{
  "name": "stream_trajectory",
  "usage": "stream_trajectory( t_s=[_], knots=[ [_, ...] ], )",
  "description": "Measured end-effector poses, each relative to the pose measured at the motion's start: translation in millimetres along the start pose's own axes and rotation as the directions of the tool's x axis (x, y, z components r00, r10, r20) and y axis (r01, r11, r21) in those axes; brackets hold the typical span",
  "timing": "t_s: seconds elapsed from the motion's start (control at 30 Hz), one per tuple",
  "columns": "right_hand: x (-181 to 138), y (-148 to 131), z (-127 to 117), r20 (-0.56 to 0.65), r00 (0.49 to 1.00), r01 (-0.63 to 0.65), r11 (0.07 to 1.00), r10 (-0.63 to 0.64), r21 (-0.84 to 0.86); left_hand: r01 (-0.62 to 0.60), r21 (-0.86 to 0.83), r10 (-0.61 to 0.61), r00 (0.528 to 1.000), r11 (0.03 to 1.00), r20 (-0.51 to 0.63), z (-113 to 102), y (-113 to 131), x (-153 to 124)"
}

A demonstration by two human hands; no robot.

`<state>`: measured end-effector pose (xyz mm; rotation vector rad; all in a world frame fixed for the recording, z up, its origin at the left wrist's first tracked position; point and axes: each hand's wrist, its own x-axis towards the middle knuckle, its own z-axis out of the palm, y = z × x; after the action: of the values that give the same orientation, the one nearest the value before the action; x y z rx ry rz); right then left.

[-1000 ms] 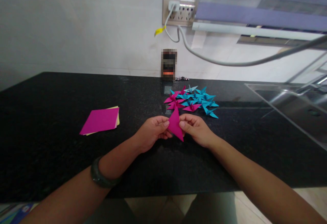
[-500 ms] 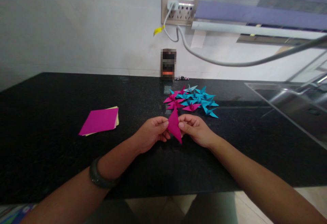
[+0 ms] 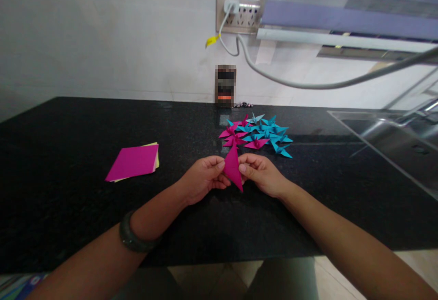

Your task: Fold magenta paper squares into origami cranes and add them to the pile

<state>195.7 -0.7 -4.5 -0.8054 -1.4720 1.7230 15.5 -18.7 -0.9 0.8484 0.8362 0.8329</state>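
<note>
A folded magenta paper piece (image 3: 233, 168), narrow and kite-shaped, is pinched between both hands above the black countertop (image 3: 68, 154). My left hand (image 3: 201, 179) grips its left edge with thumb and fingers closed. My right hand (image 3: 262, 174) pinches its right edge the same way. Just beyond the hands lies a pile of several finished paper cranes (image 3: 258, 135), magenta and blue. A small stack of square paper sheets (image 3: 133, 162), magenta on top and yellow beneath, lies to the left.
A steel sink (image 3: 393, 145) is set into the counter at the right. A wall socket (image 3: 237, 15) with a grey cable (image 3: 308, 83) hangs above the cranes. A small blurred box (image 3: 226, 85) stands against the wall. I wear a dark bangle (image 3: 132, 238) on my left wrist.
The folded magenta piece has grown narrower between my fingers, and both hands have drawn slightly closer together. Nothing else on the counter has moved.
</note>
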Motion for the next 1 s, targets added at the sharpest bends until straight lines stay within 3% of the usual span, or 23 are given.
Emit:
stream_trajectory(
  t_s=[0.27,0.43,0.63,0.73,0.83,1.0],
  knots=[
    [0.1,-2.1,0.5,0.002,1.0,0.0,0.999,0.0,-0.049,0.011,-0.042,-0.011,1.0,0.999,-0.003,-1.6,0.2,0.0],
    [2.4,-0.6,-0.3,-0.062,0.998,0.015,0.996,-0.02,-0.087,0.021,-0.032,-0.022,0.999,0.999,-0.043,-1.6,1.4,0.1],
    [5.9,4.4,1.0,-0.082,0.992,0.071,0.963,-0.095,-0.259,0.075,0.036,-0.074,0.997,0.997,-0.023,0.7,-0.5,-1.8],
    [4.8,4.5,3.5,-0.077,0.983,0.113,0.876,-0.168,-0.469,0.098,0.069,-0.1,0.995,0.993,0.017,1.8,-3.5,-2.4],
    [2.8,3.3,4.3,-0.034,0.968,0.164,0.724,-0.25,-0.67,0.094,0.068,-0.095,0.995,0.993,0.018,3.0,-4.1,-2.2],
    [1.1,0.1,2.3,0.015,0.903,0.261,0.518,-0.43,-0.815,0.116,0.071,-0.116,0.993,0.991,-0.005,5.0,-1.2,-1.2]
  ],
)
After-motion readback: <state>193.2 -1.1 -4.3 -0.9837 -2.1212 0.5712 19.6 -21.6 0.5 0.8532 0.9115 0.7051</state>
